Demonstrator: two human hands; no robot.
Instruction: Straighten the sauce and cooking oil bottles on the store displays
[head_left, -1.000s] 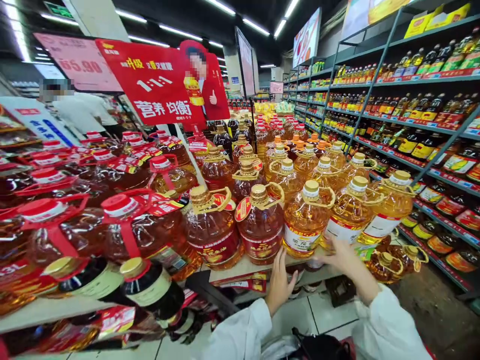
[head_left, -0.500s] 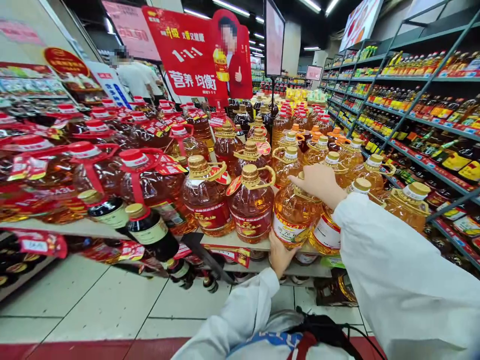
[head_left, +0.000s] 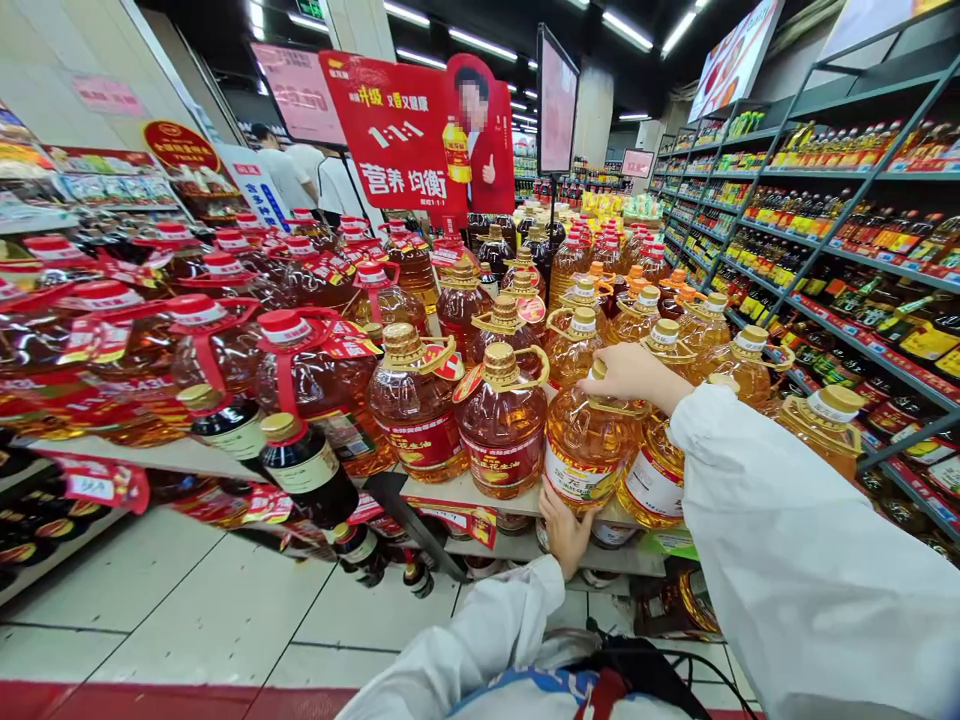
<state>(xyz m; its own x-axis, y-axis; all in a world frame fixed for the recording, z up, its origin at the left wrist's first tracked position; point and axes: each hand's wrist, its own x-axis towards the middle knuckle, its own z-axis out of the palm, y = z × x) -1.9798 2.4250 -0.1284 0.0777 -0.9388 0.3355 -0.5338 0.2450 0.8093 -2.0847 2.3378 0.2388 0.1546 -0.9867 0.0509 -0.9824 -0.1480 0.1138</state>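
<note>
On store shelf (head_left: 429, 490) | tiled floor (head_left: 191, 590) | right fingers (head_left: 613, 370) clasp bottle (head_left: 589, 430), left fingers (head_left: 556, 512) cup it

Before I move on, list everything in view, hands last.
Golden oil bottle: one, golden, front row
Red-labelled bottles: two, amber, left of it
Other golden bottles: several, yellow, behind and right
Red-capped jugs: many, amber, left side
Dark bottles: several, near black, in front of and below the jugs
Promotional sign: one, red, above the bottles
Framed boards: at least two, pink, beside the sign
Price cards: at least two, red, front edge
Shelf rack: one, grey, right side
Floor: one, pale tiles with red stripe, bottom left
People: at least two, white tops, background left
Left hand: one, white-sleeved, on the golden oil bottle's lower front
Right hand: one, white-sleeved, at its neck
</note>
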